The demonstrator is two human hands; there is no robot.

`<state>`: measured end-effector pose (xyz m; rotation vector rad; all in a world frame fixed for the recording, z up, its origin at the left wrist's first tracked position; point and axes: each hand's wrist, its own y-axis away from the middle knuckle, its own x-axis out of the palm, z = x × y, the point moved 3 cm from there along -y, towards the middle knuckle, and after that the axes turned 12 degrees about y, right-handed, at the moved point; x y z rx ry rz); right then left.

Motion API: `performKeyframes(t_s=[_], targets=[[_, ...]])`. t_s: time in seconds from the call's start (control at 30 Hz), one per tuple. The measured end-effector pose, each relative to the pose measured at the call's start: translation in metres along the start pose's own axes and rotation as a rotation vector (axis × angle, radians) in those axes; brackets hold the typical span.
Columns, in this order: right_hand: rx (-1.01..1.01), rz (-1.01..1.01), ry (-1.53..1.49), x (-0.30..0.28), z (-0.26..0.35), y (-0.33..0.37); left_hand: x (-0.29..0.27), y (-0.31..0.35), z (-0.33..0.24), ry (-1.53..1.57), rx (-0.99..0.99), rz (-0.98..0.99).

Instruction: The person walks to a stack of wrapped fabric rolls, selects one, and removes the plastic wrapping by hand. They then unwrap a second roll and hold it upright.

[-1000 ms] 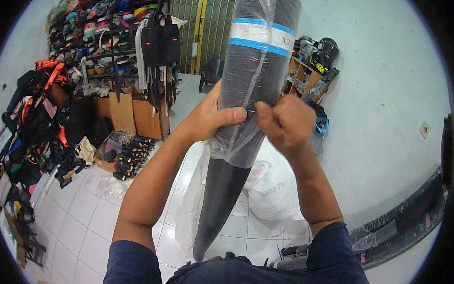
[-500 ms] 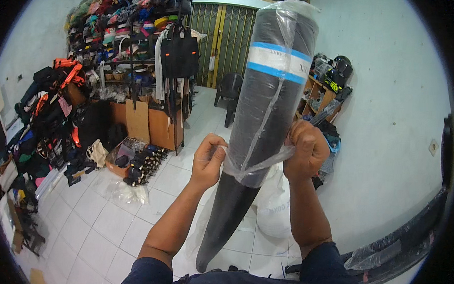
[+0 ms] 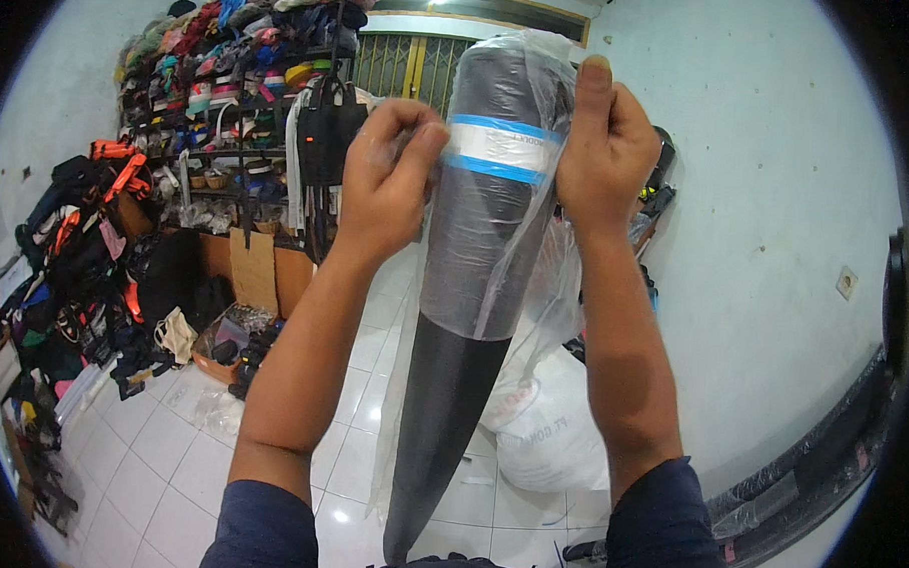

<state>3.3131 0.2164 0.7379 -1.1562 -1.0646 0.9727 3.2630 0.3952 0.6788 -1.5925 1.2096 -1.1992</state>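
Observation:
A tall black roll of material [image 3: 445, 414] stands in front of me, its lower end near my body. Clear plastic wrap [image 3: 474, 295] covers its upper part, with a white and blue printed band [image 3: 499, 147] around it near the top. My left hand [image 3: 393, 177] is closed in a pinch on the plastic wrap at the roll's left side, level with the band. On the other side my right hand [image 3: 607, 154] grips bunched plastic, thumb up. Loose film hangs below my right hand beside the roll.
A stuffed white sack [image 3: 555, 428] sits on the tiled floor behind the roll. Piled bags [image 3: 96, 241] and a loaded shelf [image 3: 230, 106] stand at left. Long plastic-wrapped dark rolls [image 3: 798, 476] lie along the right wall. An orange basket [image 3: 222, 361] is on the floor.
Both my hands have moved up along the roll, from the lower edge of the plastic to the band. The film on the right now hangs looser, and the roll's top sits lower and further left.

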Motion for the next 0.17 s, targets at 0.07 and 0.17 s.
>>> performKeyframes(t_s=[0.07, 0.17], targets=[[-0.082, -0.008, 0.027, 0.004, 0.003, -0.028, 0.004, -0.023, -0.01, -0.085, 0.061, 0.029], [-0.14, -0.031, 0.082, 0.016, 0.005, -0.063, 0.008, -0.061, -0.022, -0.224, 0.174, 0.048]])
